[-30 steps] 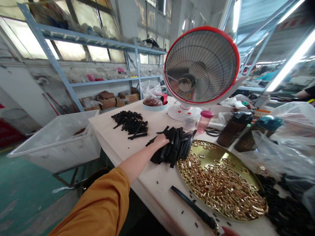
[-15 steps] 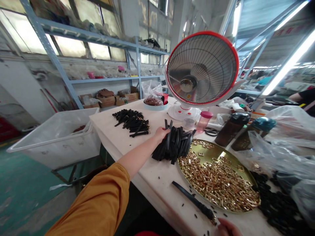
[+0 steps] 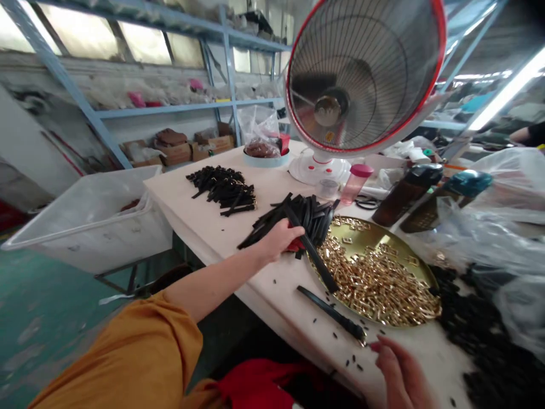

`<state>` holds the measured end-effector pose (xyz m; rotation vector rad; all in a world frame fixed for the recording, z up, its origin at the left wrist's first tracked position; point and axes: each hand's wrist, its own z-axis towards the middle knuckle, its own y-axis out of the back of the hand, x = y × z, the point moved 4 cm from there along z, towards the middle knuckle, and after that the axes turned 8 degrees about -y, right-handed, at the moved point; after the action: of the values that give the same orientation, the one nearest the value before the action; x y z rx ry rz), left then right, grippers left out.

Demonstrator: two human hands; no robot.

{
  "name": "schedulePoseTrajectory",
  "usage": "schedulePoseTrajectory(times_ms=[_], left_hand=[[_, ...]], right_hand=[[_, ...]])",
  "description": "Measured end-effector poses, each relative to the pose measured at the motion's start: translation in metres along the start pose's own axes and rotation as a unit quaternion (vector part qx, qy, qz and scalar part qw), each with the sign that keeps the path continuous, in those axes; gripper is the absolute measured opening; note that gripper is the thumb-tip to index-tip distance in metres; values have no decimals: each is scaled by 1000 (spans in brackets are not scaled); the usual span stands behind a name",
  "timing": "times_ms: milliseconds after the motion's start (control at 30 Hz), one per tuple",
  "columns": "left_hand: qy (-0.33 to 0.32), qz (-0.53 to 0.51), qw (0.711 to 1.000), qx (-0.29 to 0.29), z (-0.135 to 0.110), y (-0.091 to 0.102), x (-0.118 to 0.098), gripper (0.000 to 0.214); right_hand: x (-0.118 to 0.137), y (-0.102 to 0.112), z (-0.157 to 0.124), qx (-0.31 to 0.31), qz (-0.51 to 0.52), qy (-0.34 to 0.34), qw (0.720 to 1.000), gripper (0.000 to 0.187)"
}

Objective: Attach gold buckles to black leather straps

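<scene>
My left hand is closed around a black strap at the near edge of a pile of black straps; the strap slants down over the rim of a gold tray full of small gold buckles. Something red shows under my fingers. My right hand lies at the bottom edge with its fingers curled, touching the end of a long black strap on the white table. Whether it pinches the strap is hidden.
A second heap of black straps lies farther back. A red-rimmed round heater stands behind the tray, with bottles and plastic bags to the right. A white bin sits left of the table; shelves line the wall.
My left hand has pulled back toward me from the top of the pile with a strap in its grip. My right hand has come further into view at the bottom. The camera has tilted down.
</scene>
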<state>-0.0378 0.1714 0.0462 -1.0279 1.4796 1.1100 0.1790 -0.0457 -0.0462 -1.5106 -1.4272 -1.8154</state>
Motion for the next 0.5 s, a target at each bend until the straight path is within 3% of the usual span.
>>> schedulePoseTrajectory(times_ms=[33,100,167,300,500], left_hand=[[11,-47,997,61,-17,-19,4,12],[34,-108,987,116,-48,-48,14,11],[61,-147,979,129,-70,-65,25,12],[129,-186,964,143,-93,-79,47,18],[155,-227,945,177,-122,-84,62,25]], right_hand=[[12,-2,-5,36,33,7,999,39],[31,-6,-14,104,105,1,989,41],[35,-6,-20,91,134,-56,985,35],[19,6,-33,41,158,-149,975,31],[0,24,-40,-18,186,-189,964,38]])
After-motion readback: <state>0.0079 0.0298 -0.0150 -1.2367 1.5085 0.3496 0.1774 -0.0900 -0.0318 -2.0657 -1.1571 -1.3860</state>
